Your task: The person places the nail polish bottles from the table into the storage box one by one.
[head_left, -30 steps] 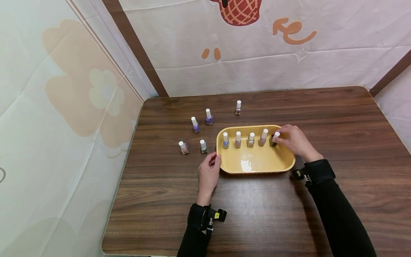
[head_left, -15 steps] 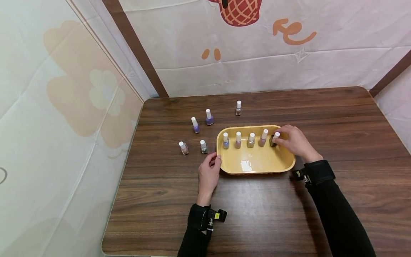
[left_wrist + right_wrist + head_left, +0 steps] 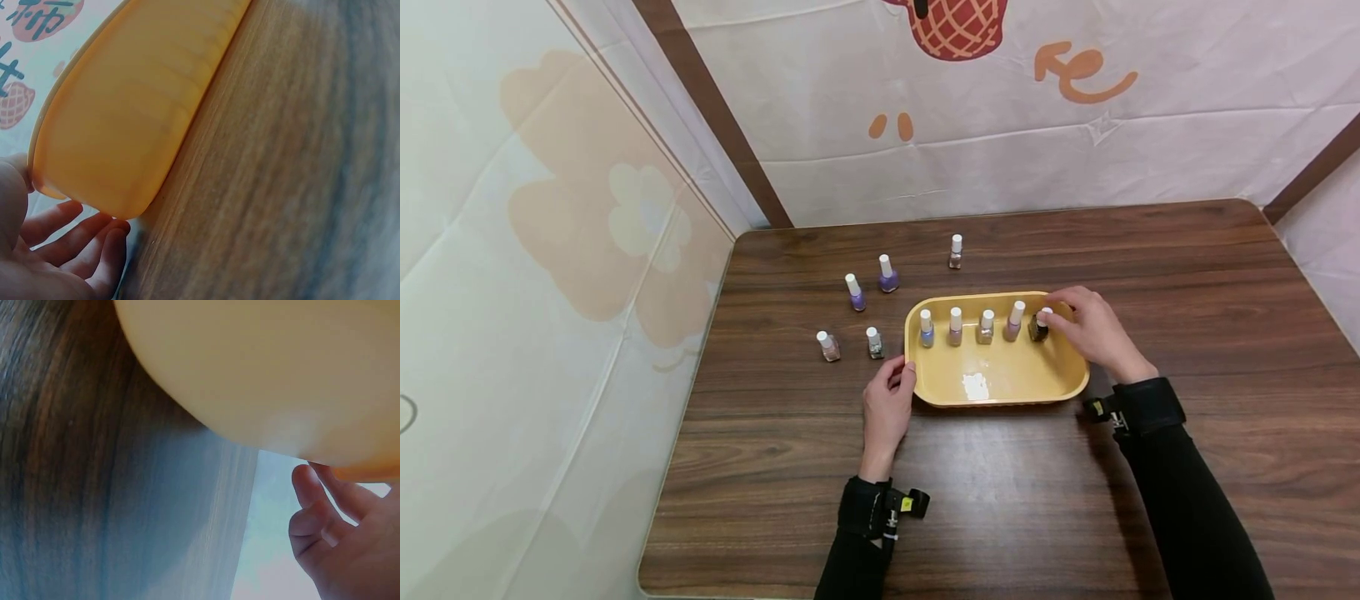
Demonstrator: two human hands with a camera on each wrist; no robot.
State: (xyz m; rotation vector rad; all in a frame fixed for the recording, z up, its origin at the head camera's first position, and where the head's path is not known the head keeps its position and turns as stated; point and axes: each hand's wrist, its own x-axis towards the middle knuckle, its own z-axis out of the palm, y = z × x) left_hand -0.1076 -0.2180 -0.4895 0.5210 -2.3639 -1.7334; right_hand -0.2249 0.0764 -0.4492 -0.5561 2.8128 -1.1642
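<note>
Bottles (image 3: 986, 333) line the tray (image 3: 1015, 375) my left hand (image 3: 887, 408) pinches; my right hand (image 3: 1096, 333) (pinching? I can't tell) is at one cap (image 3: 1047, 310).

The person wears plain black long sleeves, a left sleeve (image 3: 850, 575) and a right sleeve (image 3: 1195, 500), both of smooth, close-fitting cloth reaching toward the wrists. Around the left wrist goes a broad black band-like strap (image 3: 860, 506), and a matching black right-wrist strap (image 3: 1150, 406) circles the other. Each carries a small, blocky black camera, the left one (image 3: 919, 502) marked with a bright yellow-green label (image 3: 907, 503), the right one (image 3: 1094, 409) with a smaller yellowish mark. A slim silvery metal fitting (image 3: 892, 518) shows beside the left camera, and a similar silvery piece (image 3: 1118, 419) sits by the right.
</note>
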